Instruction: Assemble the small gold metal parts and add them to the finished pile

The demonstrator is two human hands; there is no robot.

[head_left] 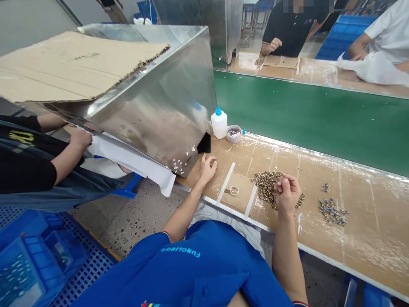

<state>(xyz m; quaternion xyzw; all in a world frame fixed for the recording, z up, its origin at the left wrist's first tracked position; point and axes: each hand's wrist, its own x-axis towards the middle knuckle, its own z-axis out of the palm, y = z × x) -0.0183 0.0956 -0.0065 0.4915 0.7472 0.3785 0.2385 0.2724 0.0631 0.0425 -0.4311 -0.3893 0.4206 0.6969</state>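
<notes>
My right hand (287, 192) is over a heap of small brass-coloured metal parts (266, 185), thumb and forefinger pinched together. Whatever may be between those fingertips is too small to make out. On the bench to the left, my left hand (208, 169) has its fingers bent and a little apart, with nothing visible in them. It is just below a black phone-like object (204, 143). Between my hands, a small round clear dish (234, 190) sits on a cardboard pad (240, 200) edged by white strips.
Right of the heap lie several brass parts with blue bits (332, 211). A white bottle with blue cap (219, 123) and a small tub (234, 134) stand near the green conveyor belt (303, 111). A metal housing (153, 102) rises at left. Co-workers sit opposite and at left.
</notes>
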